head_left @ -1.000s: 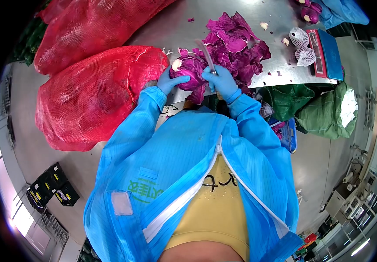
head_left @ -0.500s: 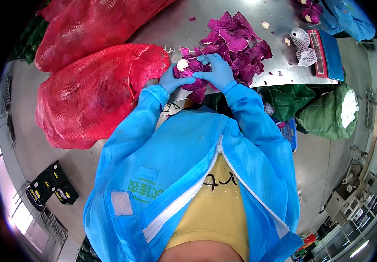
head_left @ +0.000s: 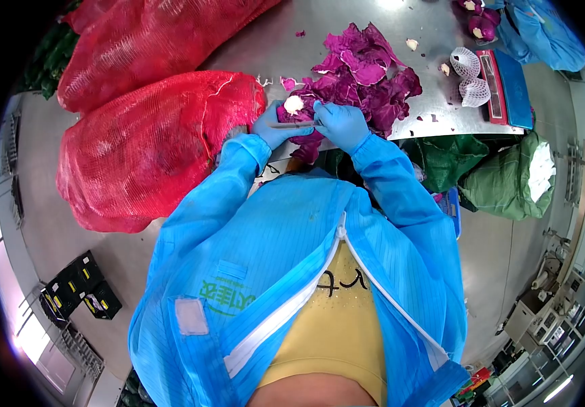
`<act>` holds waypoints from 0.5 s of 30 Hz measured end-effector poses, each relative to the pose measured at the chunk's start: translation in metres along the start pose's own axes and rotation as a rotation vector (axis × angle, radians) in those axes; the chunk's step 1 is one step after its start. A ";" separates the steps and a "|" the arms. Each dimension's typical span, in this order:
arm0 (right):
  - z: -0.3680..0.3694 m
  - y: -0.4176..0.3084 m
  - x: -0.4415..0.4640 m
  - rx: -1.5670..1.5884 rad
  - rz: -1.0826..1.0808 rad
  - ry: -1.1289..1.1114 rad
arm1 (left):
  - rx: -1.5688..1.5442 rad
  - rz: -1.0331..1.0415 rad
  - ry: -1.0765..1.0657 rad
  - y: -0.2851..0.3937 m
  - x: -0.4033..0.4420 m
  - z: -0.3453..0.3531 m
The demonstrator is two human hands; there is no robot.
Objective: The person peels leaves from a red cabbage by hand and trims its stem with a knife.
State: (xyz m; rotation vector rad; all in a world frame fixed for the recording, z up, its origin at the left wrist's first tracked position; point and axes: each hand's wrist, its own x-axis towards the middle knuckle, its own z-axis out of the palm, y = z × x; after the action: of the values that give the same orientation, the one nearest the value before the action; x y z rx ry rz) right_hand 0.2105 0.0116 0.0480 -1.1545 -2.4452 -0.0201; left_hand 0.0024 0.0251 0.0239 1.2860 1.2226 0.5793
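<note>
A red cabbage (head_left: 288, 116) with its white cut stem facing up lies at the near edge of the metal table. My left hand (head_left: 271, 128), in a blue glove, is wrapped around its left side. The gloved right hand (head_left: 343, 126) is closed round the handle of a knife (head_left: 292, 125), whose blade points left across the cabbage, just below the stem. Whether the edge is in the leaves I cannot tell. Loose purple cabbage leaves (head_left: 367, 81) are heaped beyond and to the right of my hands.
Full red mesh sacks (head_left: 150, 149) stand at the left. On the right of the metal table (head_left: 435, 74) are white foam nets (head_left: 474, 91) and a red-and-blue box (head_left: 506, 88). Green sacks (head_left: 509, 176) sit below its edge. Another person's blue sleeve (head_left: 543, 34) shows at top right.
The knife, earlier pointing up and away in my right hand, has swung down to lie across the cabbage. My right hand has turned into a fist round the handle and come slightly nearer me.
</note>
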 end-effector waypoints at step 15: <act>0.009 -0.021 -0.003 0.279 0.355 0.287 | -0.052 -0.133 0.023 0.025 -0.007 -0.002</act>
State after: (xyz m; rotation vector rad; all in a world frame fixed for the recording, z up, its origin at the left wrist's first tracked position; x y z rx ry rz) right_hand 0.1929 -0.0023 0.0418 -1.3347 -1.8993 0.2382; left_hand 0.0056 0.0263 0.0496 1.1482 1.2935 0.5272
